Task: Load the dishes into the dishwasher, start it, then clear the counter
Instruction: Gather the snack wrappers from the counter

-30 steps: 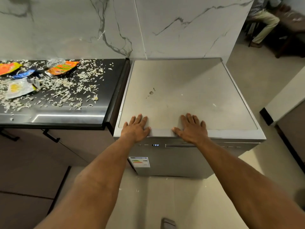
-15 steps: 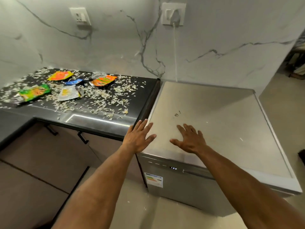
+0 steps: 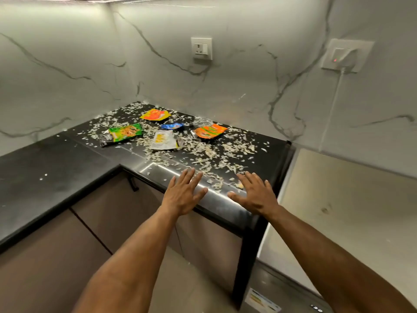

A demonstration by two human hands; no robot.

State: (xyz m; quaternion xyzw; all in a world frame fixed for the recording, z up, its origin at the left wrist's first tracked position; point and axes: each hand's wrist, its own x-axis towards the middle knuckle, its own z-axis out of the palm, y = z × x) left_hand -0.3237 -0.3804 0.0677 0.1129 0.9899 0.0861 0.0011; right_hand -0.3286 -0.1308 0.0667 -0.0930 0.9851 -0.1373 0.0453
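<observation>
Marble walls corner a black bench (image 3: 56, 168) strewn with pale scraps (image 3: 203, 152) and five snack wrappers (image 3: 125, 132). We hold our left hand (image 3: 184, 195) and right hand (image 3: 256, 195) flat, fingers spread, apart, over its front edge. Our dishwasher (image 3: 352, 213) stands just right, closed.

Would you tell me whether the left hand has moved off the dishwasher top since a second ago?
Yes. The left hand has shifted leftward off the dishwasher top and is now over the black counter's front edge.
</observation>
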